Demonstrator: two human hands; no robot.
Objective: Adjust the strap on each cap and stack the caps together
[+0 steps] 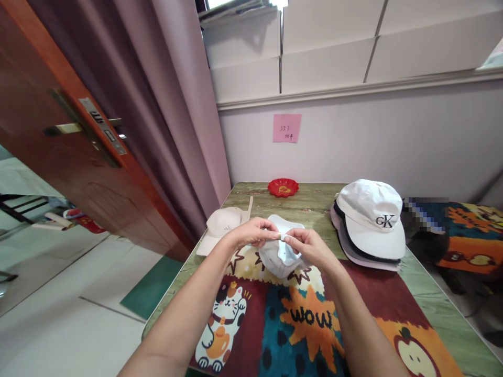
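A pale cap (275,260) lies upside down over the colourful mat, its open inside facing up and its brim toward the wall. Above its near part, my left hand (257,233) pinches one end of the cap's strap. My right hand (308,245) pinches the strap from the other side, the fingertips of both hands almost meeting at a small fastener. A cream cap (223,224) with its strap sticking up rests just left of my left hand. On the right stands a stack of caps, topped by a white cap (371,204) with dark letters.
A red scalloped dish (283,187) sits at the table's back edge by the wall. The printed mat (243,335) covers the front of the green table (436,298). An open wooden door (78,104) and a curtain are at the left.
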